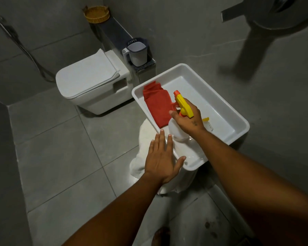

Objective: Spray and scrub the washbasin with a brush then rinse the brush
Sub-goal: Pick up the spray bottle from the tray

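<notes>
A white rectangular washbasin (226, 105) stands on a white pedestal in the middle of the view. My right hand (189, 119) grips a spray bottle (183, 103) with a yellow and orange trigger head and a clear body, held over the basin's near side. A red cloth (156, 105) lies inside the basin against its left wall. My left hand (163, 158) is flat with fingers apart at the basin's near left rim, holding nothing. A small yellow piece (205, 119) shows behind my right hand; I cannot tell what it is. No brush is identifiable.
A white toilet (89, 80) with its lid down stands to the left. On the ledge behind are a grey and white jug (136, 53) and a wicker basket (96, 15). A hose hangs on the left wall. Grey floor tiles lie below; my foot (160, 235) shows at the bottom.
</notes>
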A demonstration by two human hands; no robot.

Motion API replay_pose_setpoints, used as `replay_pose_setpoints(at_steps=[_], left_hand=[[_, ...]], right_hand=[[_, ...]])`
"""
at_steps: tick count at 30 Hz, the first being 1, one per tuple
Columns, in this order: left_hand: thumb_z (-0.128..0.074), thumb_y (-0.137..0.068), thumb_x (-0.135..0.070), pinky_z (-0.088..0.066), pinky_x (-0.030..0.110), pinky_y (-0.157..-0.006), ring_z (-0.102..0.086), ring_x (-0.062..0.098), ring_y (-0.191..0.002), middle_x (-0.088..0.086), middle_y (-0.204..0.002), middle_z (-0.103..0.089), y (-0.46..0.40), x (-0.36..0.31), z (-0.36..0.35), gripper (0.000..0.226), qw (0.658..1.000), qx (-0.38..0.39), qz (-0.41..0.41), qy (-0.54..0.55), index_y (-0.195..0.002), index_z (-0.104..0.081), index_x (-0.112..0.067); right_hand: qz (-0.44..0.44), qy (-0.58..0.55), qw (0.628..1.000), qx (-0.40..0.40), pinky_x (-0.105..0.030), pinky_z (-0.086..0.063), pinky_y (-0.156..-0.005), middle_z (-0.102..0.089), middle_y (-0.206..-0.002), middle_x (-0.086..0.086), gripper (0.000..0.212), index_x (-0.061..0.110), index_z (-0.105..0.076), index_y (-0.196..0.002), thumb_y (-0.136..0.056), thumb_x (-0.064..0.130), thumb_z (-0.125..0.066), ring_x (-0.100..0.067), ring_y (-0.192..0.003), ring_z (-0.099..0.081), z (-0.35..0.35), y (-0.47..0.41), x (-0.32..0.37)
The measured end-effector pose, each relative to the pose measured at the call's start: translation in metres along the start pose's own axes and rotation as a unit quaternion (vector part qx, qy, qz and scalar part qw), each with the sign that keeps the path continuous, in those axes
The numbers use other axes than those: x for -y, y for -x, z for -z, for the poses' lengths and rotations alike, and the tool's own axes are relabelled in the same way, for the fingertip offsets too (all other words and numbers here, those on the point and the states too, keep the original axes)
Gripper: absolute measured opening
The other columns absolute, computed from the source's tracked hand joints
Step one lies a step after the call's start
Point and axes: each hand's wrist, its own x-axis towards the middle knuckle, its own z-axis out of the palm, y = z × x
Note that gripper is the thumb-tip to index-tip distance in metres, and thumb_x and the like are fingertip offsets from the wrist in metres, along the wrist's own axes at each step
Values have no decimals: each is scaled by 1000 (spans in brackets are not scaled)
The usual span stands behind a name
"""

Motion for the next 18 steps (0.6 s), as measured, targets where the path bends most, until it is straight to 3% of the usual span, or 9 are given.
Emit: replay_pose_setpoints(at_steps=[5,12,18], left_hand=[[-14,-88,-78,-4,47,-124,9,28,-152,10,-165,13,-1,2,0,93,1000,4,-13,-19,-158,2,-20],[-6,-85,-83,-6,49,-123,4,32,-152,12,-165,12,14,-24,21,97,998,20,-10,-62,-157,0,-18],[-16,-91,-76,-9,48,-123,-1,31,-152,16,-165,6,79,-114,60,92,991,23,-124,-48,-158,-5,-14]], right_hand=[[13,-30,999,-1,-25,-50,-87,-68,-113,7,40,24,-63,-121,-82,29,-72,-8,-99,-63,2,5,8],[14,-69,996,-63,-32,-55,-88,-66,-112,11,38,26,-61,-122,-85,21,-69,-11,-93,-67,65,56,53],[37,-60,985,-159,-30,-59,-77,-65,-97,21,51,39,-55,-129,-83,19,-68,-6,-84,-68,175,168,115]])
